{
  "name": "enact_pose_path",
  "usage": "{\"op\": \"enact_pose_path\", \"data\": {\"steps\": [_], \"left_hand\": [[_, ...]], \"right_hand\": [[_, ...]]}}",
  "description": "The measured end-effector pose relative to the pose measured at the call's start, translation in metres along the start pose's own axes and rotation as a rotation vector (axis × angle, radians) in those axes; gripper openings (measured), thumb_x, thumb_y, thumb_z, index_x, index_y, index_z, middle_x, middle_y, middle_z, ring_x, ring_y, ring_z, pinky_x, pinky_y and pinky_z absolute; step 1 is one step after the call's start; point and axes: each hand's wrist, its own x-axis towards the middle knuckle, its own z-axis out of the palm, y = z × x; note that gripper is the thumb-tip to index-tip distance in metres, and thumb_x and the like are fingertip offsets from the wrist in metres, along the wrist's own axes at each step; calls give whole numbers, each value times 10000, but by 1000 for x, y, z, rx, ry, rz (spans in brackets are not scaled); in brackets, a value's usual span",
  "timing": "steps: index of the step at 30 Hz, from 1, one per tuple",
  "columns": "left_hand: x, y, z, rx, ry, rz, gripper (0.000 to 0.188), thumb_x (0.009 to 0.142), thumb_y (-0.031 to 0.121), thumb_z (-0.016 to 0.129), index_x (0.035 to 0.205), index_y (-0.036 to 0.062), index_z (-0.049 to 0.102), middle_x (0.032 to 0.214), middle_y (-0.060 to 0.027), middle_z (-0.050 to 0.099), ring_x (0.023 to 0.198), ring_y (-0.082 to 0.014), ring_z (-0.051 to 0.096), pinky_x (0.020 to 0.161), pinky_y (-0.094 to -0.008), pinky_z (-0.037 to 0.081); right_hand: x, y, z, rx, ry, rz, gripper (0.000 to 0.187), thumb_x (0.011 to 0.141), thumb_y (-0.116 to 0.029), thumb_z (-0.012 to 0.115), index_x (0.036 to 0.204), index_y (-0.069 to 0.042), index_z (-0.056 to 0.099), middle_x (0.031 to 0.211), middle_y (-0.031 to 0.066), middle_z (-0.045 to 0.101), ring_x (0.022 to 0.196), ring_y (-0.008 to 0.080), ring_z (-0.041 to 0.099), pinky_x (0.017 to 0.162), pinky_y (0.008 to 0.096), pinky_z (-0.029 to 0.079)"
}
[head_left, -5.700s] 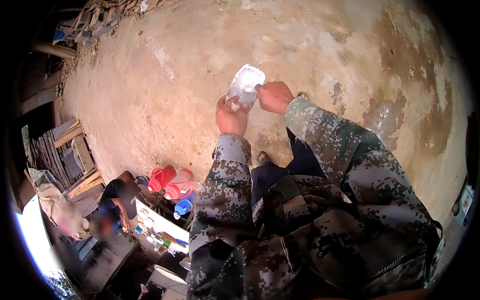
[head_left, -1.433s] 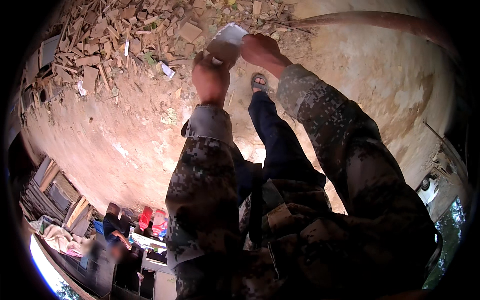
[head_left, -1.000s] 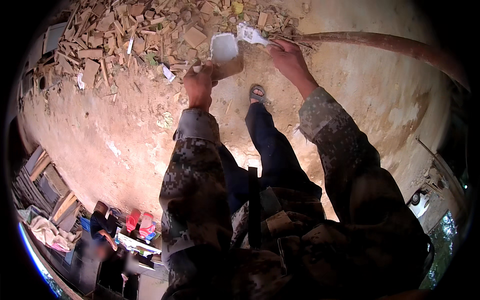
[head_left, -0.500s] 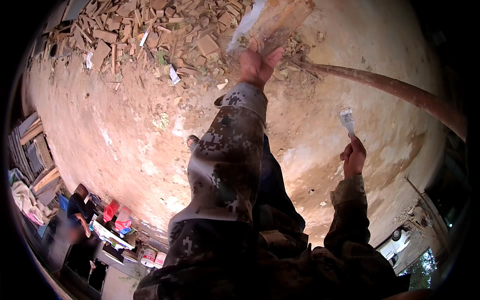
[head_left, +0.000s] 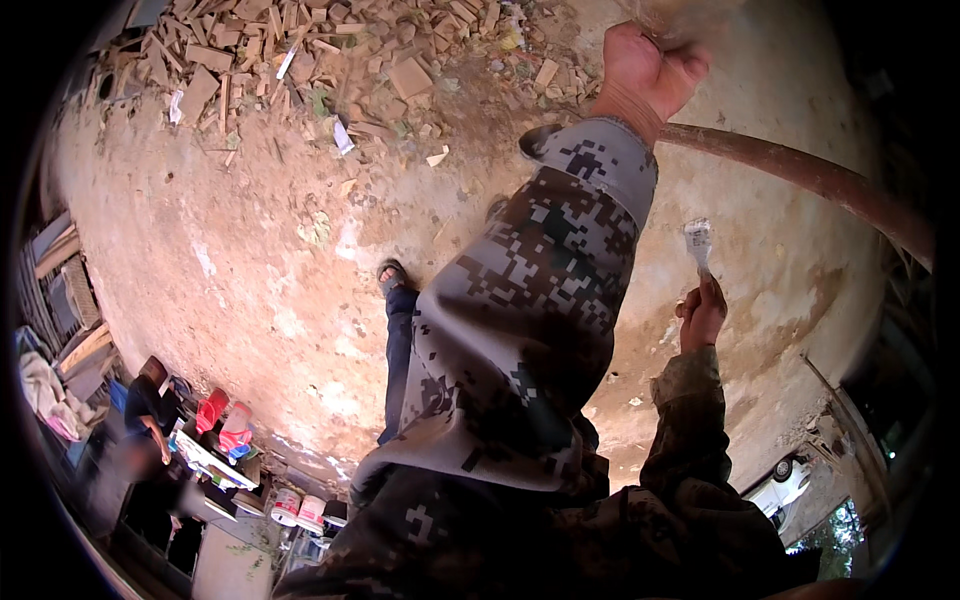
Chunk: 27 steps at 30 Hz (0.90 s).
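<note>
My left hand (head_left: pixel 640 72) is raised at the top of the view, its fingers closed on the edge of a blurred pale wooden board (head_left: pixel 690 16). Most of that board lies outside the picture or behind the hand. Lower on the right, my right hand (head_left: pixel 703 318) grips the handle of a putty knife (head_left: pixel 698 240), its whitish flared blade pointing up and away from me. The blade is apart from everything else. Camouflage sleeves cover both arms, and the left one crosses the middle of the view.
Wood offcuts (head_left: pixel 410 77) lie heaped on the earthen floor (head_left: pixel 270 230) at the far left. A long brown pole (head_left: pixel 800 175) slants in from the right. Another person (head_left: pixel 150 410) is at the lower left, near red chairs (head_left: pixel 211 409) and buckets (head_left: pixel 286 507). A white car (head_left: pixel 780 492) stands lower right.
My left hand has swung to the right with the board, away from above the offcut heap. My right hand and the putty knife have barely moved. A sandaled foot shows more fully.
</note>
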Motion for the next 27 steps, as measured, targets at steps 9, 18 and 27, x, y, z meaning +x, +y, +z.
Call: {"op": "enact_pose_path", "data": {"steps": [9, 18, 27], "left_hand": [[-88, 32, 0, 110, 20, -98, 463, 1044, 221, 227, 1348, -3, 495, 1260, -222, 604, 863, -343, 665, 624, -380, 563], [-302, 183, 52, 1411, 807, 464, 329, 1016, 243, 546, 956, -80, 557, 656, -161, 646, 449, -225, 631, 377, -318, 485], [-497, 260, 159, 2017, 890, 776, 256, 973, 300, 633, 895, 58, 660, 688, -136, 669, 695, -343, 689, 627, -407, 511]], "right_hand": [[-35, 3, 11, -9, 12, -53, 282, 1012, -275, 558, 1116, -29, 649, 554, -21, 365, 438, 103, 304, 451, 305, 321], [-97, -14, 74, 78, -80, -112, 264, 1030, -264, 523, 1124, -38, 624, 583, 6, 438, 449, 121, 348, 477, 322, 365], [-221, -53, 140, 150, -359, -234, 291, 1057, -249, 456, 1174, -21, 593, 627, 6, 456, 503, 127, 370, 546, 325, 372]]}}
